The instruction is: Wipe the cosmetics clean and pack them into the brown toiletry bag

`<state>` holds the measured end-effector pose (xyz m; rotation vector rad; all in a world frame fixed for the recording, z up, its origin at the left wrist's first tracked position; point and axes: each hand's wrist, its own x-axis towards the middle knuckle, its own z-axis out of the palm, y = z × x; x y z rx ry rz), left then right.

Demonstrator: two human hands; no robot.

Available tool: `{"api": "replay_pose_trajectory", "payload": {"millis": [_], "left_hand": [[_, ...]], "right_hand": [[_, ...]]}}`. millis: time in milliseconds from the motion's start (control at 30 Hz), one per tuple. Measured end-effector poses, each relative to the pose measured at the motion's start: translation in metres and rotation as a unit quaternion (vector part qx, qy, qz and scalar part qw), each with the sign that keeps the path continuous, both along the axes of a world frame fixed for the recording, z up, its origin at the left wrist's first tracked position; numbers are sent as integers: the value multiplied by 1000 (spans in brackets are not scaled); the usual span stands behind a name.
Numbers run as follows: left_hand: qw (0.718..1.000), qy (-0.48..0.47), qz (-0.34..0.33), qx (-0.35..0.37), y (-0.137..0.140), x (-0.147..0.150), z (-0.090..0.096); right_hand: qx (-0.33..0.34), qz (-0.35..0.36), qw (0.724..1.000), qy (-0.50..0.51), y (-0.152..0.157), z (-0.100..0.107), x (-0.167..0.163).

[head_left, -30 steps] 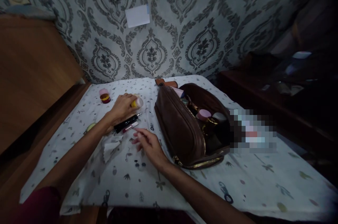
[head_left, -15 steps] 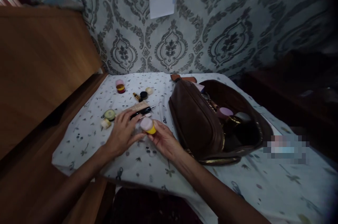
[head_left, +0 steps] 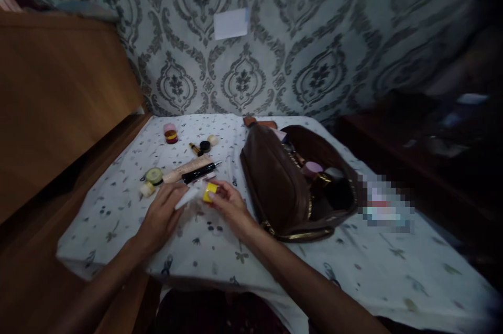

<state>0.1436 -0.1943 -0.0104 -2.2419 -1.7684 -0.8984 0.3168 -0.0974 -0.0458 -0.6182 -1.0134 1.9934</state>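
My right hand [head_left: 231, 204] pinches a small jar with a yellow band [head_left: 209, 192] over the cloth. Just left of it, my left hand [head_left: 163, 211] is closed on a slim white tube [head_left: 187, 198], whose pale end points toward the jar and is slightly blurred. Beyond my hands lies a black pen-like stick with a silver tip [head_left: 200, 172], against a beige tube [head_left: 187, 168]. A green round jar [head_left: 153, 175] and a small cream-coloured jar [head_left: 146, 189] sit beside my left hand.
A brown leather bag [head_left: 271, 182] gapes to the right, with a pink-lidded item [head_left: 312, 168] and other things inside. A pink-lidded red jar [head_left: 170, 133], a black round pot [head_left: 205, 146] and a gold tube [head_left: 194, 148] stand farther back. A wooden cabinet [head_left: 66, 108] borders the left.
The white tube now shows in my left hand. My right hand has turned the jar so its yellow side faces up. The whole view has shifted a little.
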Motion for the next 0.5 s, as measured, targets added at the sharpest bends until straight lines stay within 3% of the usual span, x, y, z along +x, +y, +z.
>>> {"api": "replay_pose_trajectory", "payload": {"millis": [67,167,233,333,400,500], "left_hand": [[999,38,-35,-4,6,8,-6],[998,43,-27,-21,16,13,-17],[999,-3,-10,-52,22,15,-16],[987,-110,14,-112,26,18,2],[965,-186,47,-177,26,21,17],[907,-302,103,-275,25,24,25]], "right_hand": [[23,4,999,-28,-2,-1,-1],[38,29,998,-36,-4,-2,-1],[63,47,996,-47,-5,-2,0],[152,50,984,-74,-8,-1,3],[236,27,966,-100,-10,0,5],[372,9,919,-128,-12,2,9]]}}
